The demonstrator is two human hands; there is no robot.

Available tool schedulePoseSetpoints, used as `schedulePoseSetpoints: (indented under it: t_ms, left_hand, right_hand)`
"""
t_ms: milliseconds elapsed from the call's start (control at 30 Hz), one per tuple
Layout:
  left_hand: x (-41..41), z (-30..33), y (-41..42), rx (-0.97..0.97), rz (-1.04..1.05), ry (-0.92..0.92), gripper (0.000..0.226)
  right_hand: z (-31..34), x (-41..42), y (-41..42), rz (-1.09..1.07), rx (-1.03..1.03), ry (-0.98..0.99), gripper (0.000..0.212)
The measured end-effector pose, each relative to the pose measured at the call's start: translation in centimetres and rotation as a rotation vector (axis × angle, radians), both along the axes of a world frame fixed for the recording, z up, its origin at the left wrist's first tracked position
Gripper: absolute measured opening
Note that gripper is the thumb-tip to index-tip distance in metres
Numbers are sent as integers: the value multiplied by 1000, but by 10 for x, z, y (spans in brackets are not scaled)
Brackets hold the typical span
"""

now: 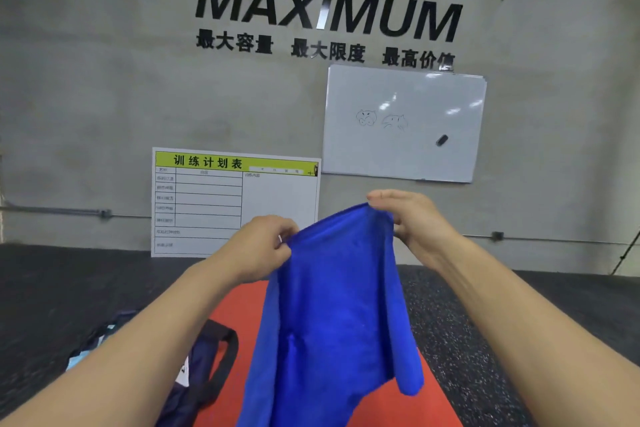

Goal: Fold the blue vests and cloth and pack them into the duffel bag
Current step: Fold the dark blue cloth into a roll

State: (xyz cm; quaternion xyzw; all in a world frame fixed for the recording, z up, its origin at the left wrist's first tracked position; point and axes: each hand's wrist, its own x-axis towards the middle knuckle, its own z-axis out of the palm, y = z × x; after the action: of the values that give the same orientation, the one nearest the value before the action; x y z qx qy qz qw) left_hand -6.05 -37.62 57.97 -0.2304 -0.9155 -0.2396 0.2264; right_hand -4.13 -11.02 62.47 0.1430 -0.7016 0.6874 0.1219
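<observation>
Hanging lengthwise straight down, the blue cloth is pinched at its top corners by left hand and right hand fingers.

Orange mat on speckled floor

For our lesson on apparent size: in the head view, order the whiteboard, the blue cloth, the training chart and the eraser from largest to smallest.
1. Blue cloth, though nearness inflates it
2. Whiteboard
3. Training chart, partly hidden
4. Eraser

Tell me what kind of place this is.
Probably a gym or training room: speckled rubber floor, an orange mat, and a training-plan chart leaning against the concrete wall beside a whiteboard.
</observation>
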Motion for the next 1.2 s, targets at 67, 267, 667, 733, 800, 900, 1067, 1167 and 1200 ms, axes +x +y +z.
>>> schedulePoseSetpoints:
  t_ms: [67,267,667,733,800,900,1067,1167,1200]
  left_hand:
    - [-1,-1,-2,-50,62,17,18]
    - [-2,-8,18,162,-73,0,22]
    - [-5,-1,70,402,-200,104,14]
    - [-6,-1,72,422,-193,105,10]
    - [-6,-2,73,428,-191,104,11]
    - [-9,-4,70,478,-172,89,23]
    - [-17,-3,52,639,-99,28,23]
    - [-20,-9,40,722,-64,-66,9]
    - [-20,-12,38,750,-83,-110,11]
  right_hand:
    - [-3,-3,6,-52,134,78,16]
    - [-10,-4,5,-8,349,220,33]
    - [-33,-14,-12,-105,626,397,26]
    - [-39,-16,-12,-133,636,383,25]
    - [-45,-19,-12,-151,628,351,25]
    - [-54,-27,-5,-142,664,285,27]
    - [-68,-41,9,-133,639,155,35]
    - [-74,-48,16,-93,488,100,34]
    - [-75,-49,18,-75,449,83,31]
